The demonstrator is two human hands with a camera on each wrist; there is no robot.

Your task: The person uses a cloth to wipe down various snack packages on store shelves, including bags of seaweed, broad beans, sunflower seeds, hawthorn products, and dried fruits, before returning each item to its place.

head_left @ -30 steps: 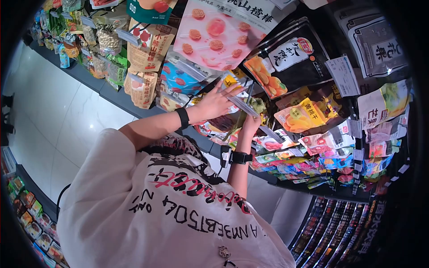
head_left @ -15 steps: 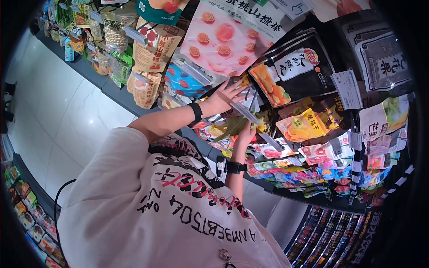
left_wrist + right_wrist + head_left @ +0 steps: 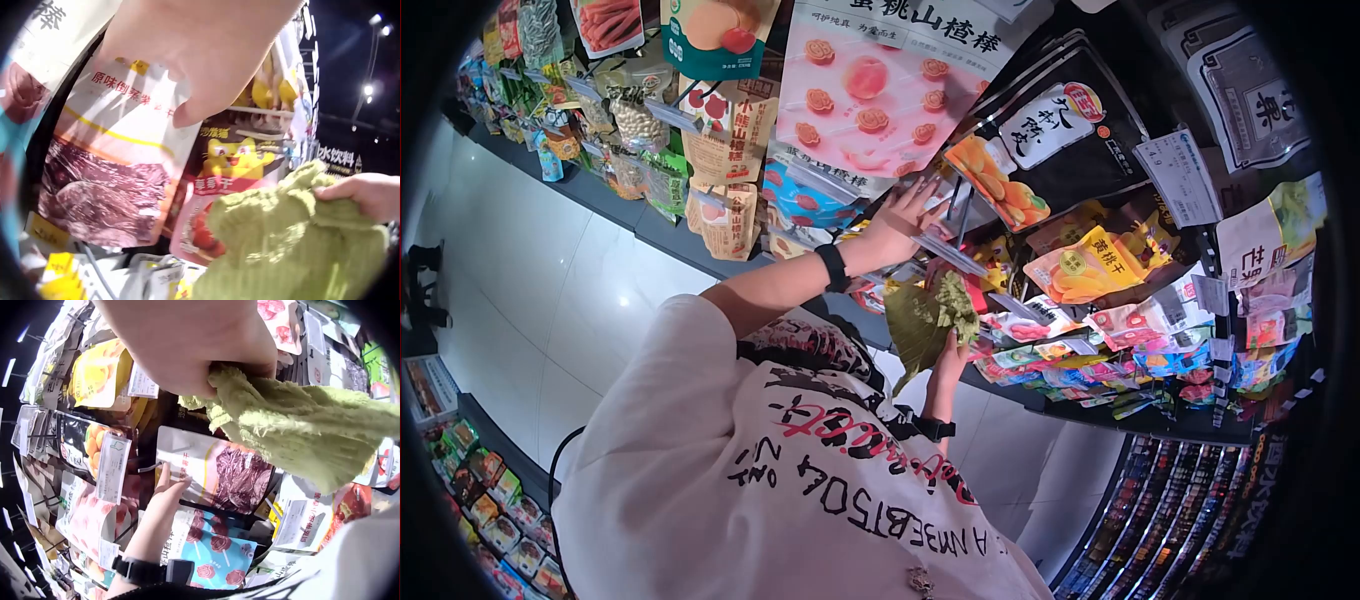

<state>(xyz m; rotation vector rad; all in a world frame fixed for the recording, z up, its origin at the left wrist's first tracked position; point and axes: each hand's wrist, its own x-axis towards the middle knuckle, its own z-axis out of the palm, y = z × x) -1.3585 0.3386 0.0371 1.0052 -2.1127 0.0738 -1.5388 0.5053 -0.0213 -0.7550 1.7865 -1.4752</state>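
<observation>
My left hand (image 3: 887, 238) reaches to the hanging bags, its fingers extended. Its fingers rest on the upper front of a white bag (image 3: 103, 194) with purple strips pictured on it; the right wrist view shows the same bag (image 3: 240, 478) with the left hand (image 3: 161, 509) against it. A crumpled green cloth (image 3: 922, 325) hangs from my right hand (image 3: 945, 370), which grips it below and beside the left hand. In the right wrist view the right hand (image 3: 200, 344) has its fingers curled round the cloth (image 3: 300, 425). Some of its fingertips are hidden by the cloth.
A pink-and-white bag (image 3: 870, 90), a black bag (image 3: 1050, 140) and a yellow bag (image 3: 1085, 265) hang around the hands. Price tags (image 3: 1180, 180) on metal hooks stick out among them. The shelf edge (image 3: 675, 235) runs below, above a tiled floor (image 3: 590, 270).
The green cloth has come out from among the bags and tags, moving down and toward the body with the right hand. The left hand stays near the same bags.
</observation>
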